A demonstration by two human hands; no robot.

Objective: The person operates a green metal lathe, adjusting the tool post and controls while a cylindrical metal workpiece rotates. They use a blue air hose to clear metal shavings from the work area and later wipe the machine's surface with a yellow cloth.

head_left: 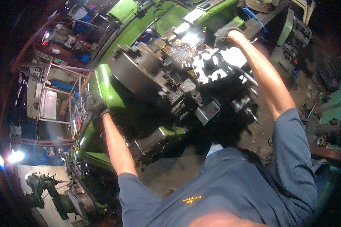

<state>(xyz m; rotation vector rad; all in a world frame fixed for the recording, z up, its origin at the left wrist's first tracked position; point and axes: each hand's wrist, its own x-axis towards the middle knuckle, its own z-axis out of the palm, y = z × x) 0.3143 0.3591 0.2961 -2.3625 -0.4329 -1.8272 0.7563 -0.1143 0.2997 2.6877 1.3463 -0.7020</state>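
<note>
A large green lathe [107, 85] fills the middle of the view. My left hand [96, 104], in a dark glove, rests at the left end of its rounded green headstock, beside a strip of controls; its fingers are too dark to make out. To the right of it is the wide grey chuck [130, 73], its jaws smeared by motion. My right hand [226, 38], also gloved, is curled at the far side of the brightly lit tool post [208, 66]; what its fingers close on is hidden. Metal chips [180, 53] lie beyond the tool post.
Handwheels and levers [244, 106] stick out at the carriage's near right. A metal frame rack [51, 94] stands at the left, and another green machine [41, 185] at the lower left. Blue cable [254, 17] hangs at the upper right. Machine parts [291, 45] stand along the right.
</note>
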